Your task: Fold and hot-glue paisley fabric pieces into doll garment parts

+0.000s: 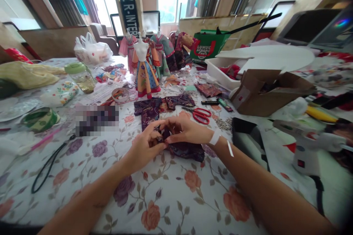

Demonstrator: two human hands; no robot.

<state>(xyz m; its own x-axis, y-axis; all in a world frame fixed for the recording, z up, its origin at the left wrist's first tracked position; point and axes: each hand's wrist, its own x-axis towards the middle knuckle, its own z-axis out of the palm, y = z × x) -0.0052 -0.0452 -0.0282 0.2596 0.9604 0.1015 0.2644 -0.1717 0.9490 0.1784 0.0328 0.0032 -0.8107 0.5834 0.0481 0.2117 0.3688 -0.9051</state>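
A dark purple patterned doll garment (186, 152) lies on the flowered tablecloth (132, 205), part of it under my fingers. My left hand (146, 147) pinches the cloth with bent fingers. From the other side my right hand (187, 130), with white tape at the wrist, closes on the same cloth, and the fingertips of both hands meet. Just beyond them lies another dark purple piece of doll clothing (149, 108) with patterned sleeves. Red-handled scissors (201, 115) rest to the right of it. Exactly which edge I grip is hidden by my fingers.
Dressed doll forms (142, 53) stand at the back centre. To the right are a cardboard box (248, 95), a black tray (248, 132) and a glue gun (303, 147). At left are a roll of green tape (41, 119), a lidded jar (79, 77) and a dark cord loop (49, 165).
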